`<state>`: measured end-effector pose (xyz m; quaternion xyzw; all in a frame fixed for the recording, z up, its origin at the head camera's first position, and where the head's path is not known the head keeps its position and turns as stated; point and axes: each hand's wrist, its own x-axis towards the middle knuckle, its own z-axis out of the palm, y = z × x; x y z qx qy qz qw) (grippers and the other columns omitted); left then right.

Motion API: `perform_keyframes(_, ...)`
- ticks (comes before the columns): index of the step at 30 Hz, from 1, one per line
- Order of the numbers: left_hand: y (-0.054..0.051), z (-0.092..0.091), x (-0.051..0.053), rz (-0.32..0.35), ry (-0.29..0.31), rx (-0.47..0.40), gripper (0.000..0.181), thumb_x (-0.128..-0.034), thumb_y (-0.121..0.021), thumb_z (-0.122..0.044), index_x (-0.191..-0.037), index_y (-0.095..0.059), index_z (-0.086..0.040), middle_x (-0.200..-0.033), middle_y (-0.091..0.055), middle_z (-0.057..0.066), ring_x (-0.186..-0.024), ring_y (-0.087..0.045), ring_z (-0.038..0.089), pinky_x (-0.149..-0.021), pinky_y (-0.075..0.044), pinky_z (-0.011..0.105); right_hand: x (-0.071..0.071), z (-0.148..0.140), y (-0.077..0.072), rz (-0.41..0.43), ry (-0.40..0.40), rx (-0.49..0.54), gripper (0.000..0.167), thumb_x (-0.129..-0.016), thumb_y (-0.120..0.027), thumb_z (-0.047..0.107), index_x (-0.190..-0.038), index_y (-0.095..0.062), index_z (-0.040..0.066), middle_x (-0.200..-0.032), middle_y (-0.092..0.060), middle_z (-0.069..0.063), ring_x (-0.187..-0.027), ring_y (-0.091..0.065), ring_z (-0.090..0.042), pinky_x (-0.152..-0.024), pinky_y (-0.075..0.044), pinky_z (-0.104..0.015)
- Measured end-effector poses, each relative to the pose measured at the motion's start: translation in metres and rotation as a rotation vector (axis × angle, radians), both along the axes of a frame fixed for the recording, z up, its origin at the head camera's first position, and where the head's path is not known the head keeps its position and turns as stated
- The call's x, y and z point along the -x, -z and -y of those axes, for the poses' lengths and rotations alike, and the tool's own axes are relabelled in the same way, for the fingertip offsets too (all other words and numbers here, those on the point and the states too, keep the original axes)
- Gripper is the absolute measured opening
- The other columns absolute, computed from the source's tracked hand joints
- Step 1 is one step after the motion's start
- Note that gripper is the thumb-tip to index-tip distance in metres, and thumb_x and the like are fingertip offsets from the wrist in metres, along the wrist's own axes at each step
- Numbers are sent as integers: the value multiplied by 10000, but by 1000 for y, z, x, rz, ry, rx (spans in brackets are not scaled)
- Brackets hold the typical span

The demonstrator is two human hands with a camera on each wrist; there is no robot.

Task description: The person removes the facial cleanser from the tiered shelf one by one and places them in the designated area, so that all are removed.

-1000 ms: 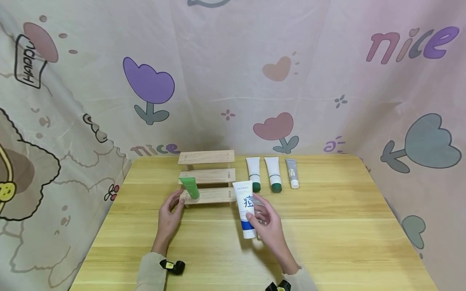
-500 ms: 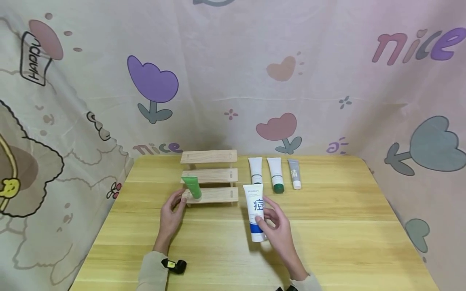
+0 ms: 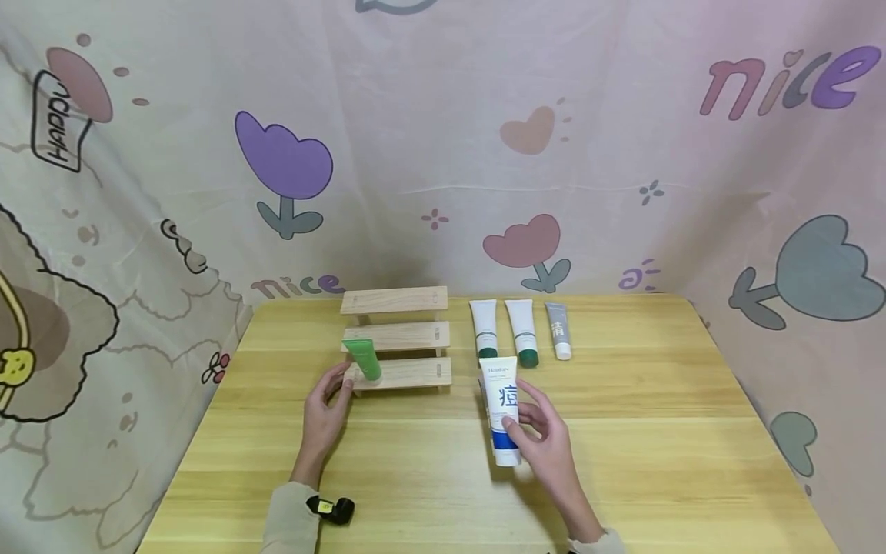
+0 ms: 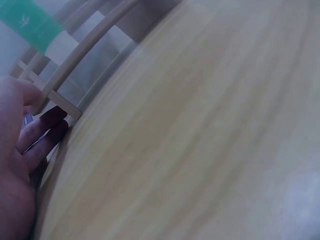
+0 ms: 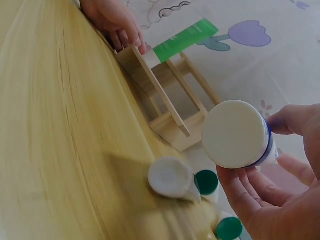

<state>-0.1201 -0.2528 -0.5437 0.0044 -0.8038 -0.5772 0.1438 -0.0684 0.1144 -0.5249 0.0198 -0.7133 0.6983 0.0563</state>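
In the head view, a three-tier wooden display rack (image 3: 411, 372) stands at the table's back left. My left hand (image 3: 324, 412) grips the left end of its lowest step, thumb above and fingers below in the left wrist view. A green tube (image 3: 364, 359) stands on that step, cap down, leaning slightly. My right hand (image 3: 548, 440) holds a white tube with a blue band (image 3: 501, 400), cap downward, between thumb and fingers. Its round white cap faces the right wrist view. Behind it, another tube with a white cap (image 5: 170, 176) is mostly hidden in the head view.
Two white tubes with green caps, the left one (image 3: 484, 323) and the right one (image 3: 522, 327), lie right of the rack. A small grey tube (image 3: 557, 331) lies beside them. A patterned cloth (image 3: 415, 154) hangs behind the wooden table (image 3: 657, 431).
My right hand has carried the white tube with the blue band to the right, away from the rack, and slightly nearer. My left hand keeps its grip on the rack.
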Motion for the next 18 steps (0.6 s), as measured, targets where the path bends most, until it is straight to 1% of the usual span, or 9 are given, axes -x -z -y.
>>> perform_keyframes(4,0,0,0,6,-2,2,364,-1043,-602,-78,-1383,-587,50,-1330,-644,223,-1233,-588,366,-988,-445,133,-1,-8,1,17,22,-7,594,-911,-745,-25,-1457,-557,117,-1130,-723,-209,-997,-700,-237,-834,-599,-299)
perform_keyframes(7,-1,0,-1,10,-13,19,360,-1046,-599,-84,-1382,-590,45,-1344,-637,223,-1230,-592,359,-992,-449,139,-1,-13,4,44,38,-26,604,-905,-752,-27,-1456,-561,127,-1113,-726,-202,-974,-703,-219,-828,-594,-282)
perform_keyframes(11,-2,-1,-2,17,-28,43,360,-1050,-594,-92,-1385,-592,39,-1349,-637,217,-1222,-600,351,-998,-456,154,0,-18,7,74,40,-52,617,-906,-748,-24,-1463,-555,156,-1091,-721,-192,-959,-691,-215,-838,-586,-266)
perform_keyframes(14,-1,-1,-2,13,-29,36,356,-1049,-594,-90,-1381,-595,37,-1342,-641,214,-1218,-601,340,-997,-460,160,0,-22,10,76,39,-64,616,-915,-742,-17,-1473,-546,153,-1088,-719,-197,-959,-688,-216,-842,-584,-262)
perform_keyframes(18,1,-2,-1,-12,-19,16,346,-1043,-599,-71,-1370,-603,41,-1334,-644,223,-1206,-608,321,-988,-462,152,0,-29,14,72,49,-71,611,-922,-741,-7,-1479,-540,142,-1103,-719,-212,-954,-689,-198,-834,-584,-257)
